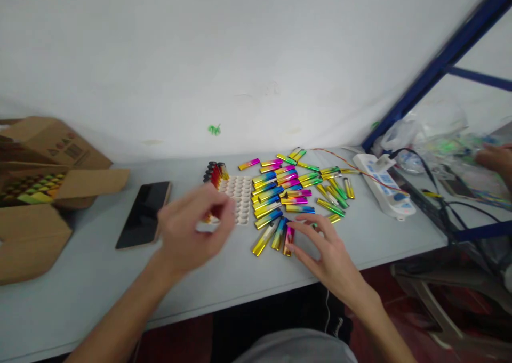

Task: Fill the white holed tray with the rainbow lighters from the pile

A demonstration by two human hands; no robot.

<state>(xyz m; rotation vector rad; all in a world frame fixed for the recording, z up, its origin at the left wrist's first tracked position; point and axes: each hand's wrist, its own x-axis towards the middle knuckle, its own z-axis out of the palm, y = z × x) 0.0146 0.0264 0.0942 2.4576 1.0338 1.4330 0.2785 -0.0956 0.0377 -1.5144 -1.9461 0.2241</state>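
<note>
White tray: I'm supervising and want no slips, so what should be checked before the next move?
1. Free cups in the white tray: ok, many show bare.
2. Whole tray visible: not ok, the left hand covers part of it.
3. Left hand's grip empty: cannot tell, its fingertips are blurred.
4. Right hand at the pink piece: ok, but how firm its grip is, unclear.
5. Phone apart from the tray: ok, it lies to the left.
</note>
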